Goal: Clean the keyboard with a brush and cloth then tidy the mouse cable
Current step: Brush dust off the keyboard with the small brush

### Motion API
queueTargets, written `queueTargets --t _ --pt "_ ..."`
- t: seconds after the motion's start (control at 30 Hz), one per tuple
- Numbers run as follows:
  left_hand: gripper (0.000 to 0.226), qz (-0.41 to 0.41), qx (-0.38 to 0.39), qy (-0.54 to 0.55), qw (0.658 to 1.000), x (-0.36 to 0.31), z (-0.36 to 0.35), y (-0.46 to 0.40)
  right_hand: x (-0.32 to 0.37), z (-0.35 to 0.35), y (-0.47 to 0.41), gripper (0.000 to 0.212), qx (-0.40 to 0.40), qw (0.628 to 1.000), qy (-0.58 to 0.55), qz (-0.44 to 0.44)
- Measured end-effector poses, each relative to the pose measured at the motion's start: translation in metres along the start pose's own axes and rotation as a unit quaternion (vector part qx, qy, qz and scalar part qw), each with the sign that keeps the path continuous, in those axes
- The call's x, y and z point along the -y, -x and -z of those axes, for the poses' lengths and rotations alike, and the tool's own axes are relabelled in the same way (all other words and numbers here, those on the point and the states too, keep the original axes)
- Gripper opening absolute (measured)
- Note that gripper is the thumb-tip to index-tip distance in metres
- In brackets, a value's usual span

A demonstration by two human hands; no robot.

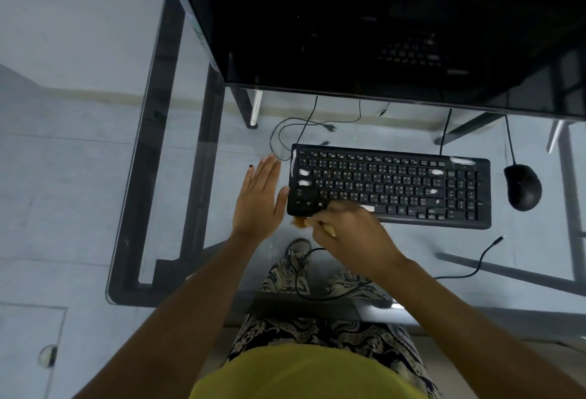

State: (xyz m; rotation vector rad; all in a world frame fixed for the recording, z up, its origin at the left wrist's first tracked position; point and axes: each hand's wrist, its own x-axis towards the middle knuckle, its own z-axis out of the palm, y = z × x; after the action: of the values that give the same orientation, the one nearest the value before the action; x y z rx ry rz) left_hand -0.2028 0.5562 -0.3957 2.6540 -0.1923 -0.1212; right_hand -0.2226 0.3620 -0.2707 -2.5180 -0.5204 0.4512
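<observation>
We read this as the brushing step, near the keyboard's lower left corner. Starting at the left, our left hand lies flat and fully open on the clear glass tabletop, holding nothing, its thumb touching the left edge of the black full-size keyboard as if to steady it. Just to the right, our right hand is curled closed around a pale-handled brush with orange-brown bristles; the bristles meet the keyboard's front left corner, though blur hides exactly how they sit. The keyboard lies flat on the glass below the glossy black monitor, with pale patches on several keys that may be glare or dust; we cannot tell which. Further right, the black corded mouse rests well apart from the keyboard's right end, its thin black cable running up under the monitor. No cloth shows anywhere in view.

Next, we judge, the brush should work rightward along the key rows while the left hand keeps the board from sliding; wiping and cable tidying remain.
</observation>
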Motion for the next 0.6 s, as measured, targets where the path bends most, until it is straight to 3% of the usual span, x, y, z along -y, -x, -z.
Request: queueTargets --t 0.1,0.2,0.3,0.43,0.53,0.6 --pt "0.058 -0.002 -0.002 -0.002 1.000 0.000 0.000 0.000 0.002 -0.002 -0.005 0.016 -0.056 0.998 0.011 0.008" --pt "0.057 -0.002 -0.005 0.003 1.000 0.000 0.000 0.000 0.003 -0.003 -0.002 0.022 0.031 0.999 0.009 -0.007" --pt "0.057 -0.005 -0.005 -0.002 1.000 0.000 0.000 0.000 -0.001 0.003 0.003 0.035 -0.013 0.998 -0.051 -0.039" --pt "0.057 -0.010 -0.010 0.002 1.000 0.000 0.001 0.000 -0.014 0.014 0.002 0.020 0.044 0.997 -0.030 -0.064" --pt "0.056 -0.010 -0.012 0.003 1.000 -0.001 0.001 0.000 -0.033 0.035 -0.008 0.016 -0.119 0.984 -0.099 -0.091" --pt "0.056 -0.012 -0.015 0.007 1.000 -0.001 0.001 0.000 -0.046 0.045 -0.023 0.018 -0.218 0.967 -0.075 -0.106"
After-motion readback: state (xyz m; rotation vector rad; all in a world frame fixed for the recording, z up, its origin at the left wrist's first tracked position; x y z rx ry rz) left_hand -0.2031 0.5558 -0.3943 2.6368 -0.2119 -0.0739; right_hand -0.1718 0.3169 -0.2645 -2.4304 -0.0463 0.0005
